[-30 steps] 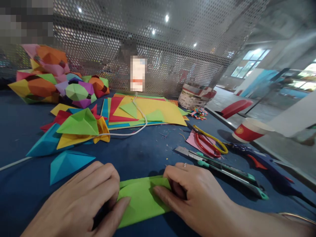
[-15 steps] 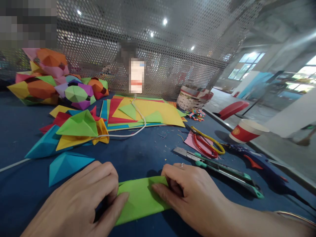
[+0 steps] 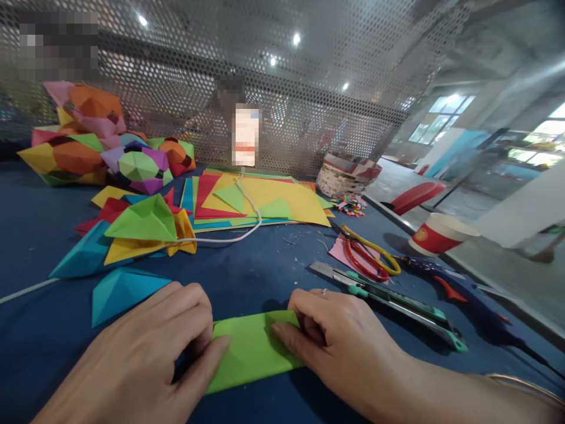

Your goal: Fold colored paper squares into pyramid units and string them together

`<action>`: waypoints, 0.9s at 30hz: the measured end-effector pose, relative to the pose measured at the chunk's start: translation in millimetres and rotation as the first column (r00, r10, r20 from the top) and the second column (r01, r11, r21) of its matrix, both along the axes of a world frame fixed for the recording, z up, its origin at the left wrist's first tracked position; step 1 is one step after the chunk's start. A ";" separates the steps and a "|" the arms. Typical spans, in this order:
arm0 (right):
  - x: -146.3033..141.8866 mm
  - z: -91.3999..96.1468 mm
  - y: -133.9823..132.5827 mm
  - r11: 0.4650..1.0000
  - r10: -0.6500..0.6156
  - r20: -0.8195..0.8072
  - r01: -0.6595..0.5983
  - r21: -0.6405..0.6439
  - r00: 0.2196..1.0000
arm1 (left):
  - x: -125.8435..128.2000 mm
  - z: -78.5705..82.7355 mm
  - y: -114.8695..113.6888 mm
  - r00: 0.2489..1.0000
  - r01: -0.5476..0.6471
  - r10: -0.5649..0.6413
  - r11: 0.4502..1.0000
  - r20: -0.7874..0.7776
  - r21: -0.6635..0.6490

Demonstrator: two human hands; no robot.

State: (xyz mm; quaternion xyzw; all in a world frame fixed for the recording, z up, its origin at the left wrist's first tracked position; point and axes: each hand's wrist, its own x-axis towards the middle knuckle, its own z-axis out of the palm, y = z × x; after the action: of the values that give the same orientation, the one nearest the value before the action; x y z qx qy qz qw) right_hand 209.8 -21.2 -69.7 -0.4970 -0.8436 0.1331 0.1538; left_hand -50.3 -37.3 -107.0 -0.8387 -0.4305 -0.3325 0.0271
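Note:
A folded strip of green paper (image 3: pixel 251 350) lies at the front of the dark blue table, between both hands. My left hand (image 3: pixel 163 347) grips its left end, thumb on top and the other fingers curled behind. At the opposite end, my right hand (image 3: pixel 335 341) pinches the strip between thumb and bent fingers. Just beyond my left hand sits a blue folded paper piece (image 3: pixel 128 291). Farther back are a green folded piece (image 3: pixel 143 221) and several other folded pieces in blue, red and yellow.
Right of my hands lie a utility knife (image 3: pixel 392 303), scissors (image 3: pixel 368 253) and a dark blue glue gun (image 3: pixel 463 294). A paper cup (image 3: pixel 441 234) stands near the table edge. Behind are coloured sheets (image 3: pixel 286 200), a white cable (image 3: pixel 220 239), a basket (image 3: pixel 346 175) and paper balls (image 3: pixel 136 165).
Almost nothing differs. Both hands keep their hold on the green paper strip, which appears very slightly higher in the view.

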 end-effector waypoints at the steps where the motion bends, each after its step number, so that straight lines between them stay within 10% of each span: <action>1: -0.1 0.2 -0.2 1.000 0.000 0.001 0.000 -0.006 1.000 | 0.0 0.0 0.2 1.000 0.003 -0.003 1.000 -0.006 0.007; 8: -1.8 4.3 -0.6 0.998 -0.023 0.044 0.026 -0.063 0.999 | -5.2 -0.7 -0.6 0.998 -0.048 0.047 0.998 0.029 0.044; 14: -1.8 3.7 0.4 0.998 -0.012 0.033 0.014 -0.057 0.999 | -12.9 -7.8 1.2 0.894 0.399 -0.395 0.917 -0.212 -0.024; 21: -3.5 7.2 -1.8 0.993 -0.056 -0.040 0.052 -0.105 0.998 | -10.6 -8.4 8.5 0.842 0.510 -0.507 0.859 -0.183 -0.033; 27: 3.0 -1.4 -0.6 0.983 0.093 -0.143 -0.068 0.168 0.985 | -15.8 -25.6 8.9 0.866 0.474 -0.486 0.873 -0.120 -0.115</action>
State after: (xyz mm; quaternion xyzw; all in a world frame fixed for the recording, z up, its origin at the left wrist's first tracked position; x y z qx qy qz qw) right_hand 212.8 -21.8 -71.1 -0.4367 -0.8571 0.1070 0.2514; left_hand -66.1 -28.4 -132.5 -0.9417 -0.2182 -0.2491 -0.0595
